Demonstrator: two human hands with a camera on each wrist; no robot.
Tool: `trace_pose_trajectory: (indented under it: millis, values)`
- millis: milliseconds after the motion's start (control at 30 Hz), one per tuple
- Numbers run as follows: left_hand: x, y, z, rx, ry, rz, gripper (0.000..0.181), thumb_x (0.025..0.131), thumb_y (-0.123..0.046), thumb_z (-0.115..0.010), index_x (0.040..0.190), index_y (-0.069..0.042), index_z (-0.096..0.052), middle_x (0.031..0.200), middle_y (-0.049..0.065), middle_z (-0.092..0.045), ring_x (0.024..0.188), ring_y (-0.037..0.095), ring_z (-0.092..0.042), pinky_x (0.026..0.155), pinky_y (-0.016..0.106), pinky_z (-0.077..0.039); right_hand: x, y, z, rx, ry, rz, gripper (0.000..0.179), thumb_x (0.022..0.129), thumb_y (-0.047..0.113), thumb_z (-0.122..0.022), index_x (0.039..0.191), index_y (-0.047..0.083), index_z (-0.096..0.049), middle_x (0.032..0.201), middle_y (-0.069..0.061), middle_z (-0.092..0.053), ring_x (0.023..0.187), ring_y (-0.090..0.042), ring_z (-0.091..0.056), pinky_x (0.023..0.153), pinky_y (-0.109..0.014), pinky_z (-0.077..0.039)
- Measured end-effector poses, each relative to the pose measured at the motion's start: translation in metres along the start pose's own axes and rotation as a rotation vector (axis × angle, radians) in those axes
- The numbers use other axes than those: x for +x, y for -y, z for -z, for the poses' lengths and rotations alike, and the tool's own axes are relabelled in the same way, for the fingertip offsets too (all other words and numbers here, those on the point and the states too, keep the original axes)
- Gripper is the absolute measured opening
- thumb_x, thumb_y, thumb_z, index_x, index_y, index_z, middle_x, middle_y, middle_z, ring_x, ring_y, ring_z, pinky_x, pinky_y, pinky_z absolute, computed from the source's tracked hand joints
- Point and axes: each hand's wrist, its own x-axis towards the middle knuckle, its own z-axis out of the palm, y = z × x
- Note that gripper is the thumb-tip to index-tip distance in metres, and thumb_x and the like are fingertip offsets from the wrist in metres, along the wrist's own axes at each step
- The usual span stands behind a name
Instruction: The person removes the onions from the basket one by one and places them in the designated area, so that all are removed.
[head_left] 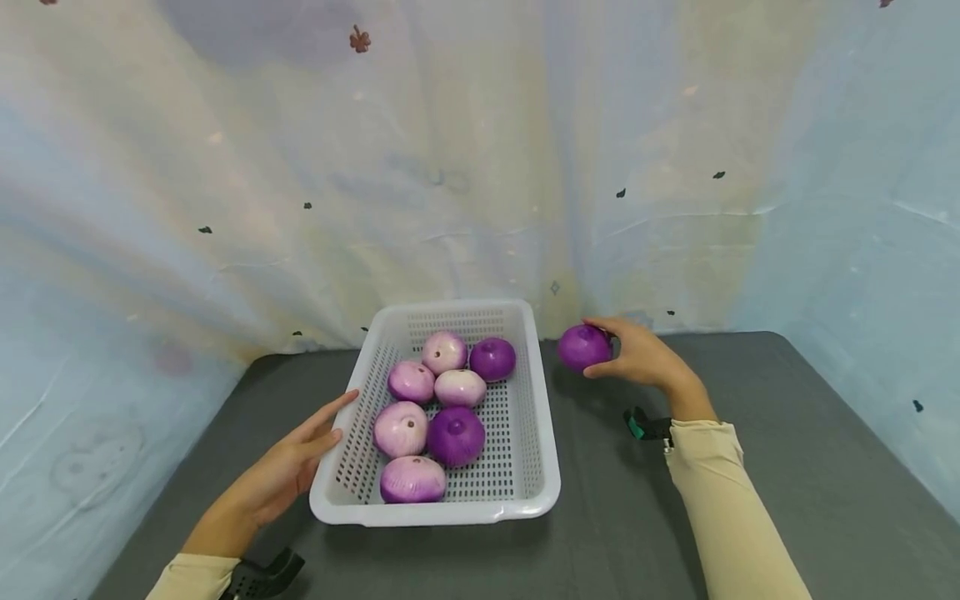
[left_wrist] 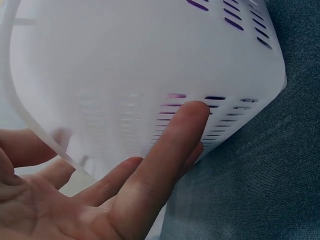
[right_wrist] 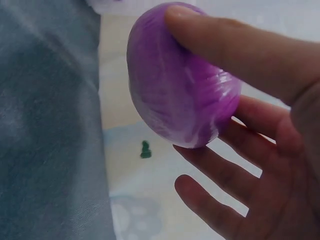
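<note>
My right hand holds a purple onion between thumb and fingers, over the table to the right of the basket. In the right wrist view the thumb lies across the shiny onion, with two lower fingers spread away from it. My left hand is at the left side of a white plastic basket, its straight fingertips right at the rim and outer wall. Inside the basket sit several onions, such as a dark purple onion and a paler pink-white onion.
The basket stands on a dark grey table. A pale patterned curtain hangs right behind the table's back edge and along both sides. Each wrist wears a black camera mount, one being the right mount.
</note>
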Motion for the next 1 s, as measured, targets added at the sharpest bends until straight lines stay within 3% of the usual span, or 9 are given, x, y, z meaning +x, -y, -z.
trace_pose_trajectory:
  millis: [367, 567, 867, 1000]
  values:
    - [-0.002, -0.004, 0.0, 0.041, 0.006, 0.012, 0.059, 0.109, -0.032, -0.037, 0.159, -0.039, -0.005, 0.167, 0.019, -0.002, 0.127, 0.012, -0.056, 0.097, 0.04, -0.053, 0.003, -0.013, -0.008, -0.042, 0.027, 0.031, 0.085, 0.077, 0.022, -0.085, 0.147, 0.0, -0.043, 0.144, -0.027, -0.051, 0.126, -0.041, -0.053, 0.102, -0.056, -0.045]
    - [-0.003, -0.002, 0.0, 0.038, 0.003, 0.026, 0.06, 0.109, -0.033, -0.037, 0.159, -0.038, -0.004, 0.165, 0.022, -0.005, 0.126, 0.017, -0.058, 0.095, 0.044, -0.054, -0.002, -0.01, -0.013, -0.024, 0.022, 0.0, 0.086, 0.078, 0.028, -0.084, 0.148, 0.002, -0.043, 0.141, -0.027, -0.053, 0.121, -0.039, -0.056, 0.099, -0.055, -0.047]
    - [-0.001, 0.0, 0.003, 0.014, 0.01, 0.017, 0.06, 0.109, -0.032, -0.037, 0.159, -0.038, -0.004, 0.166, 0.022, 0.0, 0.124, 0.011, -0.059, 0.095, 0.04, -0.055, -0.018, 0.0, -0.019, -0.035, 0.007, -0.086, 0.086, 0.079, 0.031, -0.084, 0.148, 0.003, -0.042, 0.14, -0.026, -0.054, 0.123, -0.04, -0.055, 0.1, -0.057, -0.045]
    - [-0.001, 0.0, 0.003, 0.022, 0.009, 0.01, 0.06, 0.109, -0.032, -0.036, 0.159, -0.038, -0.005, 0.166, 0.02, -0.004, 0.124, 0.01, -0.059, 0.095, 0.039, -0.055, -0.029, 0.005, -0.02, -0.054, 0.011, -0.114, 0.085, 0.08, 0.03, -0.083, 0.149, 0.002, -0.042, 0.143, -0.027, -0.052, 0.125, -0.042, -0.054, 0.101, -0.058, -0.044]
